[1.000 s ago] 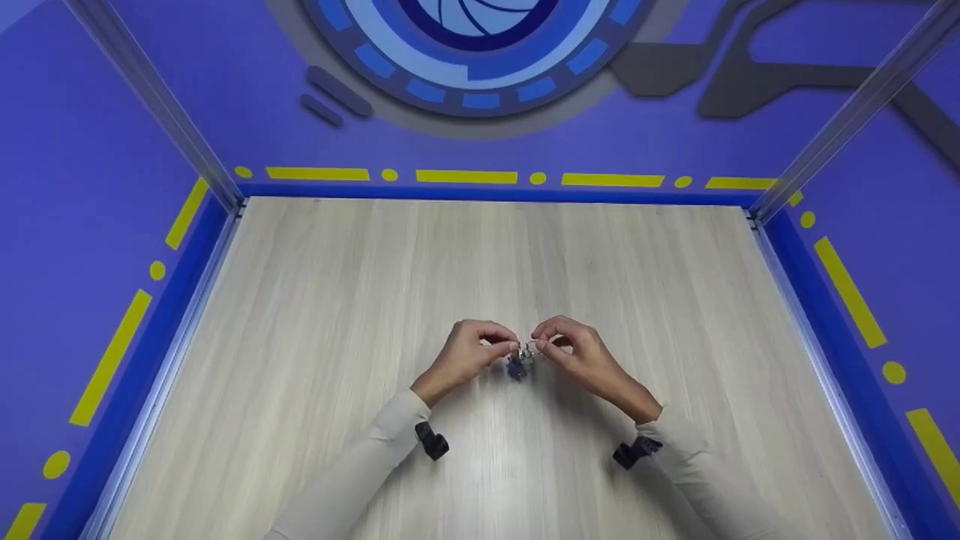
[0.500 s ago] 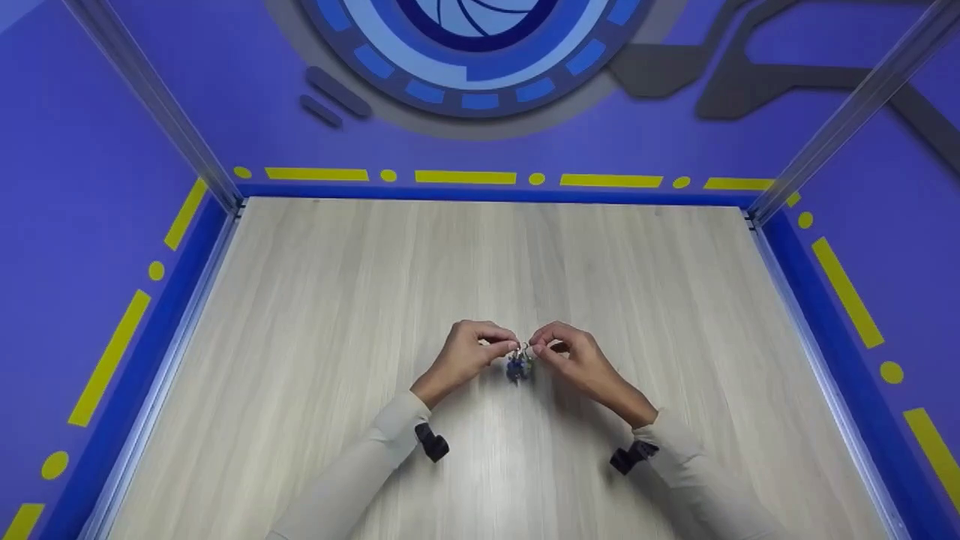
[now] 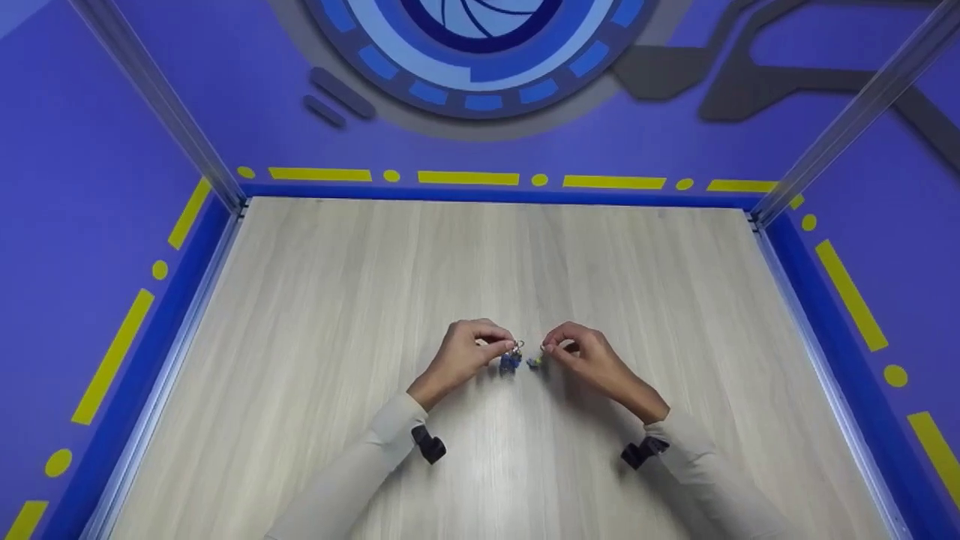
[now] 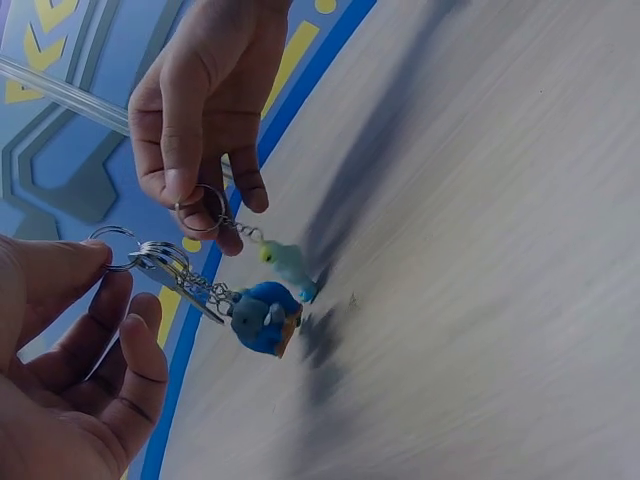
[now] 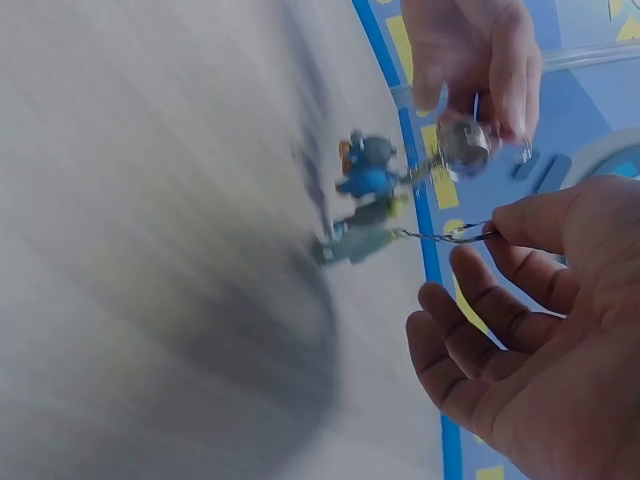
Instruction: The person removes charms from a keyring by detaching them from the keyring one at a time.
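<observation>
My left hand [image 3: 466, 354] pinches a bunch of rings [image 4: 160, 258] between thumb and first finger, and a blue charm [image 4: 262, 318] hangs from it on a short chain. My right hand [image 3: 589, 358] pinches one small ring [image 4: 203, 208] in the same way; a pale green charm [image 4: 290, 264] hangs below this ring. My other fingers [image 5: 480, 320] on the right hand are loosely spread and hold nothing. Both charms hang just over the table [image 3: 315, 300], near its middle, close to each other but not touching.

I think the risk is here: the small ring is held only at my fingertips, so a little twist could make it slip and the green charm would drop on the table. Also the two chains hang near each other, and if I bring my hands together carelessly they could tangle. The wrist views are blurred, so I cannot tell if the small ring is fully closed.
</observation>
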Motion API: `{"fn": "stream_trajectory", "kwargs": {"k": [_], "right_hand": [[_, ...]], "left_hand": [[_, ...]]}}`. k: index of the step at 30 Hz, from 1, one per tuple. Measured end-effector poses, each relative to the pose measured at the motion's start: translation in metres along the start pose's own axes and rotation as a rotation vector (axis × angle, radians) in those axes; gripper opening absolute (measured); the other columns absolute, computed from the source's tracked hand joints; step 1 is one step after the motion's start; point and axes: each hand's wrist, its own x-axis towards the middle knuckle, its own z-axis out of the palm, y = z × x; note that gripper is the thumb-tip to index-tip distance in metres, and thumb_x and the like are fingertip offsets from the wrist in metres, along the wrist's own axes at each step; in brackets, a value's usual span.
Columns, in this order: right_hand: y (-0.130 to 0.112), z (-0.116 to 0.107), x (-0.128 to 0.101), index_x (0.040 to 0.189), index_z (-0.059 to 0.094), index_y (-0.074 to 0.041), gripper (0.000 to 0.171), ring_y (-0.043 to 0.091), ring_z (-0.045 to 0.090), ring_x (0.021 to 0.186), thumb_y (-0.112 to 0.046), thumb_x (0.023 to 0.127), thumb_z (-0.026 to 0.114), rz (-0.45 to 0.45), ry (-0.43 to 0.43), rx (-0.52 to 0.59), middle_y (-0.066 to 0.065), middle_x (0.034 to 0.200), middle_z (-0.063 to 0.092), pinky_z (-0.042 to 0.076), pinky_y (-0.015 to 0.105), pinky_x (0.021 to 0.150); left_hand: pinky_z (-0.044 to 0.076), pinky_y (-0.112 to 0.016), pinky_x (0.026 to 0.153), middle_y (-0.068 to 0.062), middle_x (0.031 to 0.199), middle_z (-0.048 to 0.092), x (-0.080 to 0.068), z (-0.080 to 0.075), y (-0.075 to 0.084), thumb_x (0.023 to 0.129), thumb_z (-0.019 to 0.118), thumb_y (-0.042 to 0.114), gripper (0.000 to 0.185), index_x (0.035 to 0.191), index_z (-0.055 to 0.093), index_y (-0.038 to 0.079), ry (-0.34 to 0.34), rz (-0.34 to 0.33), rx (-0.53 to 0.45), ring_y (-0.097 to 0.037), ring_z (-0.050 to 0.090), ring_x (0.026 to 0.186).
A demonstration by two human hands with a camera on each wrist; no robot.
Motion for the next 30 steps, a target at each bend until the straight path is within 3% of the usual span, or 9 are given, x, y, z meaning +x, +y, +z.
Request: {"fn": "stream_trajectory", "kwargs": {"k": [4, 9, 12, 16, 21, 30], "right_hand": [[0.012, -0.006, 0.008, 0.102, 0.077, -0.001, 0.006, 0.022, 0.071, 0.103, -0.007, 0.105, 0.075, 0.012, 0.005, -0.018, 0.01, 0.108, 0.078, 0.06, 0.037, 0.09], [0.033, -0.008, 0.022, 0.102, 0.077, 0.003, 0.005, 0.022, 0.071, 0.097, -0.002, 0.103, 0.076, -0.029, 0.005, -0.018, 0.014, 0.104, 0.078, 0.057, 0.026, 0.086], [0.042, -0.007, 0.028, 0.102, 0.078, 0.001, 0.003, 0.019, 0.068, 0.093, 0.0, 0.103, 0.075, -0.041, -0.003, -0.027, 0.012, 0.102, 0.077, 0.054, 0.023, 0.083], [0.049, -0.006, 0.036, 0.101, 0.079, -0.005, 0.006, 0.016, 0.063, 0.092, -0.001, 0.102, 0.076, -0.025, -0.002, -0.036, 0.008, 0.102, 0.075, 0.05, 0.024, 0.081], [0.057, -0.004, 0.047, 0.095, 0.079, -0.007, 0.007, 0.018, 0.059, 0.091, -0.003, 0.1, 0.08, -0.071, 0.031, -0.093, 0.006, 0.099, 0.073, 0.045, 0.03, 0.082], [0.062, 0.0, 0.056, 0.096, 0.078, -0.004, 0.004, 0.021, 0.058, 0.09, -0.003, 0.1, 0.079, -0.044, 0.055, -0.174, 0.007, 0.095, 0.069, 0.044, 0.036, 0.083]], "left_hand": [[0.057, -0.041, 0.087, 0.001, 0.097, 0.08, -0.003, -0.004, 0.004, 0.101, 0.082, 0.011, 0.006, 0.1, 0.088, 0.01, 0.012, 0.011, 0.021, -0.012, 0.07, 0.091], [0.058, -0.038, 0.086, 0.002, 0.098, 0.08, -0.005, -0.007, 0.006, 0.101, 0.081, 0.011, 0.007, 0.101, 0.087, 0.008, 0.012, 0.015, 0.037, -0.012, 0.07, 0.09], [0.058, -0.04, 0.088, 0.002, 0.098, 0.08, -0.005, -0.007, 0.007, 0.101, 0.081, 0.01, 0.007, 0.101, 0.087, 0.006, 0.012, 0.026, 0.037, -0.011, 0.071, 0.09], [0.059, -0.044, 0.088, 0.002, 0.098, 0.08, -0.007, -0.006, 0.008, 0.1, 0.081, 0.009, 0.007, 0.101, 0.087, 0.005, 0.018, 0.035, 0.043, -0.011, 0.071, 0.09], [0.058, -0.04, 0.087, 0.002, 0.098, 0.08, -0.008, -0.006, 0.011, 0.1, 0.081, 0.009, 0.006, 0.101, 0.087, 0.005, 0.02, 0.03, 0.049, -0.01, 0.071, 0.09], [0.056, -0.034, 0.083, 0.002, 0.098, 0.08, -0.008, -0.007, 0.013, 0.101, 0.081, 0.01, 0.007, 0.101, 0.087, 0.007, 0.018, 0.029, 0.051, -0.011, 0.071, 0.09]]}}
